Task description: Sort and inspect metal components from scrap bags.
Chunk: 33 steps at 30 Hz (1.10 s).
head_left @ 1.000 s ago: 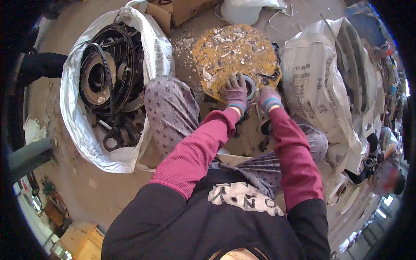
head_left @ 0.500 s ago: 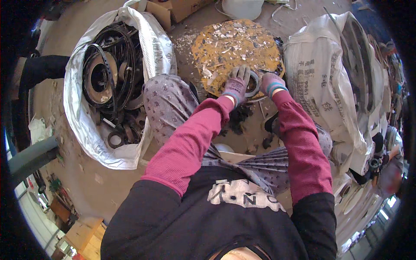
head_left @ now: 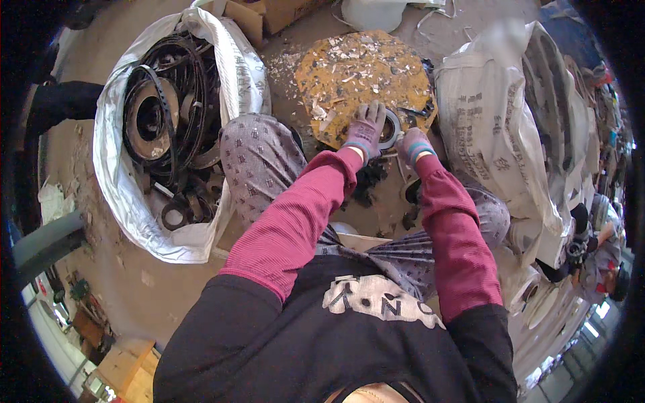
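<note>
A grey ring (head_left: 394, 122) with a dark centre lies at the near edge of a round, yellow work top (head_left: 366, 74) strewn with scraps. My left hand (head_left: 366, 127), in a pinkish-purple glove, lies over the ring's left side and holds it there, fingers pointing away from me. At the ring's lower right edge, my gloved right hand (head_left: 413, 144) is closed; its fingers hide whatever is in them. A slim dark tool (head_left: 412, 111) rests on the top just beyond the right hand, apart from its fingers.
On the left stands a white woven sack (head_left: 111, 154) filled with dark rings and bands. Another pale sack (head_left: 480, 121), also holding curved pieces, is close on the right. A cardboard box (head_left: 285, 13) and a white container (head_left: 373, 13) are at the back. Someone works at far right.
My right hand has moved left and a little nearer to me, up against the ring's lower edge. The dark tool now shows apart from it. My left hand stays on the ring.
</note>
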Motion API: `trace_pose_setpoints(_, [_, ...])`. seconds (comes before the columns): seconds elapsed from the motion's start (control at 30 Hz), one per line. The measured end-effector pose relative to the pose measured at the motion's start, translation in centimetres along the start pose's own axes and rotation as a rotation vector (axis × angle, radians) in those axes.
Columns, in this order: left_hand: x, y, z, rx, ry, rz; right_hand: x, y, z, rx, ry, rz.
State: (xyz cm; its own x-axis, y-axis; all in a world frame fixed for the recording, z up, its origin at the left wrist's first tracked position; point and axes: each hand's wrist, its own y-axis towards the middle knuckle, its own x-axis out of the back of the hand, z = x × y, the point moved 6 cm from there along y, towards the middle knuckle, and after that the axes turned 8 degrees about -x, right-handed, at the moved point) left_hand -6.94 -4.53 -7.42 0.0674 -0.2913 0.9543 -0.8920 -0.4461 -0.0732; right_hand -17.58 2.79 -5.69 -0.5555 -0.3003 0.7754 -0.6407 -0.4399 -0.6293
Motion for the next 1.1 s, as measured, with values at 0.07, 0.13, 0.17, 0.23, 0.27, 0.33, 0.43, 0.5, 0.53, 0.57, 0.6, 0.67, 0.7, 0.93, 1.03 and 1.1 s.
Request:
trace_pose_setpoints(0.07, [0.1,0.1,0.3,0.008,-0.047,0.054,-0.9,-0.1,0.0,0.006,-0.033,0.016])
trace_pose_setpoints(0.13, [-0.1,-0.4,0.1,0.026,-0.004,0.051,-0.5,-2.8,0.5,-0.014,0.098,-0.036])
trace_pose_setpoints(0.17, [0.1,-0.7,-0.2,0.033,0.032,0.060,-1.3,-3.2,0.2,-0.024,0.036,0.000])
trace_pose_setpoints(0.23, [0.1,-0.2,-0.4,0.011,0.059,0.087,-0.9,-3.7,0.0,-0.030,0.077,-0.043])
trace_pose_setpoints(0.27, [-0.1,0.0,-0.2,0.022,0.042,0.083,-1.1,-3.5,0.0,-0.032,0.081,-0.042])
trace_pose_setpoints(0.33, [-0.2,-0.2,-0.3,0.046,-0.033,0.083,-1.4,-2.8,-0.2,-0.012,0.036,0.008])
trace_pose_setpoints(0.43, [-0.1,-0.2,-0.2,0.026,-0.019,0.073,0.2,-3.9,-2.1,-0.019,0.149,-0.032])
trace_pose_setpoints(0.5, [0.6,-0.8,-0.7,0.019,0.006,0.064,2.9,-5.0,-3.9,0.006,0.181,-0.201])
trace_pose_setpoints(0.53, [1.8,-1.3,-1.0,0.021,0.024,0.029,4.3,-5.5,-4.8,0.011,0.214,-0.232])
trace_pose_setpoints(0.57, [2.6,-1.5,-1.2,0.024,0.042,-0.005,5.4,-5.8,-5.6,0.017,0.248,-0.262])
trace_pose_setpoints(0.6, [3.0,-1.4,-1.7,-0.078,-0.019,-0.151,5.2,-5.3,-6.3,0.016,0.261,-0.263])
trace_pose_setpoints(0.67, [2.8,-1.5,-2.8,-0.110,-0.041,-0.159,4.8,-4.1,-7.6,0.041,0.303,-0.387])
trace_pose_setpoints(0.7, [2.8,-1.6,-3.4,-0.128,-0.068,-0.168,3.6,-3.1,-7.5,0.066,0.305,-0.336])
trace_pose_setpoints(0.93, [-0.6,-0.8,-4.1,-0.039,0.085,0.055,-1.4,-1.2,-3.5,0.253,0.279,-0.598])
trace_pose_setpoints(1.03, [0.4,-1.7,-2.3,-0.083,0.006,-0.010,-0.9,-3.0,-3.4,0.254,0.187,-0.718])
trace_pose_setpoints(1.1, [3.5,-1.5,-2.2,-0.040,-0.095,-0.049,-1.6,-2.2,-5.3,0.284,0.678,-0.502])
